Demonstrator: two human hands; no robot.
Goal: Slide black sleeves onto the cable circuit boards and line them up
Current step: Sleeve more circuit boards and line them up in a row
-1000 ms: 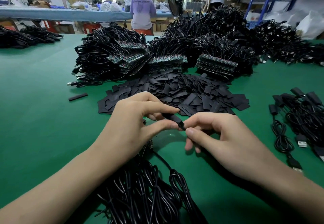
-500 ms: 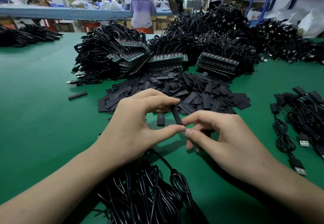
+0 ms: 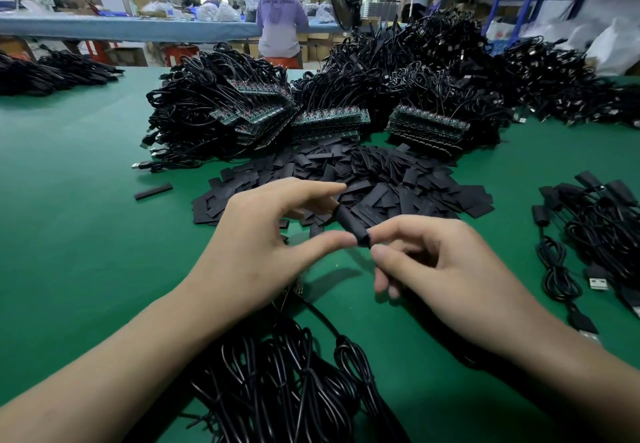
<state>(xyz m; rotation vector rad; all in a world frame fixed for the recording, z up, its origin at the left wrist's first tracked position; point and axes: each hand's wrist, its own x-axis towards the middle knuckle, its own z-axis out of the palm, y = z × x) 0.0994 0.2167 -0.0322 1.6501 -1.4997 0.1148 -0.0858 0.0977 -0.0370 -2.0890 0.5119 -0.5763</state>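
Pinching black sleeve (image 3: 351,226), left hand (image 3: 256,245), right hand (image 3: 450,269), sleeve pile (image 3: 381,179) behind

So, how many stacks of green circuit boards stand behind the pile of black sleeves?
3: left stack, middle stack, right stack. More may be hidden under the cables.

Two bare forearms, the left forearm (image 3: 121,356) and the right forearm (image 3: 554,366), ran back from the fingers (image 3: 304,191), uncovered to the wrists. The left hand (image 3: 256,252) and right hand (image 3: 450,269) were bare as well, with the visible nails trimmed short.
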